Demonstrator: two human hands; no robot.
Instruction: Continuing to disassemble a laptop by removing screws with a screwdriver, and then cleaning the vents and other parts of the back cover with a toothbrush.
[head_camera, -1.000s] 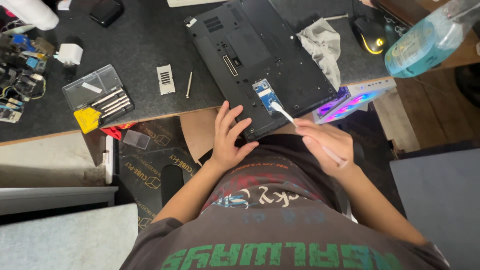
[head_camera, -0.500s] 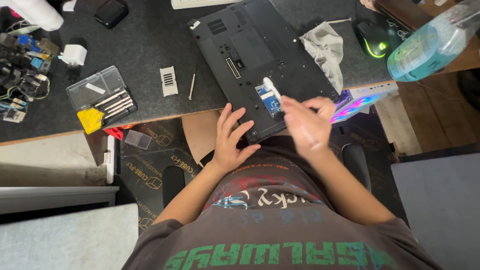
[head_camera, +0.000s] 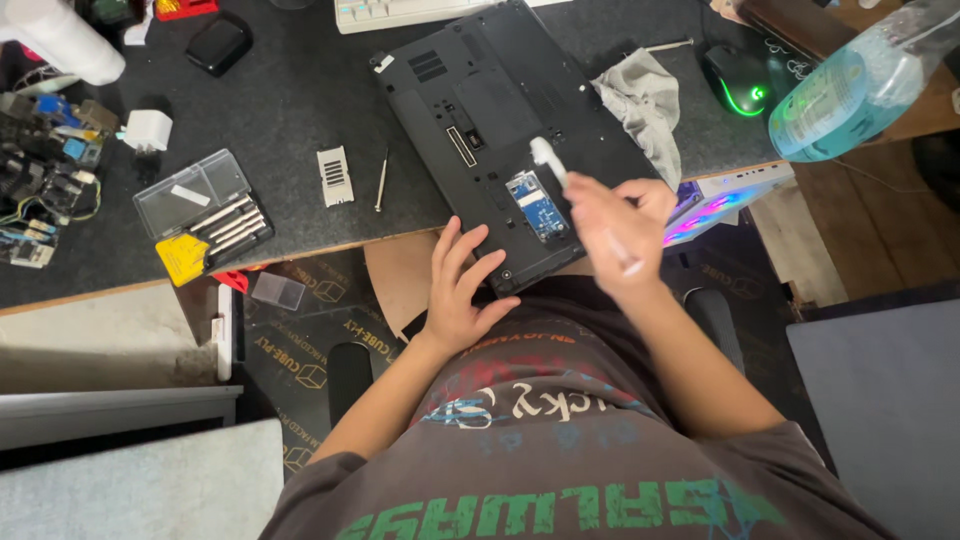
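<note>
Head view: left hand (head_camera: 462, 290) spread flat, fingers splayed, pressing the near corner of the black laptop (head_camera: 510, 130), which lies upside down at the desk's (head_camera: 290, 100) front edge. Right hand (head_camera: 615, 225) pinches a thin white brush-like tool (head_camera: 580, 200), its white tip raised just above the open bay with the blue circuit board (head_camera: 537, 205); whether the tip touches is hard to tell. Grey cloth (head_camera: 645, 105) lies at the laptop's right edge. 1 loose screwdriver (head_camera: 381, 180) and a clear bit case (head_camera: 205, 215) sit left, near the front edge.
</note>
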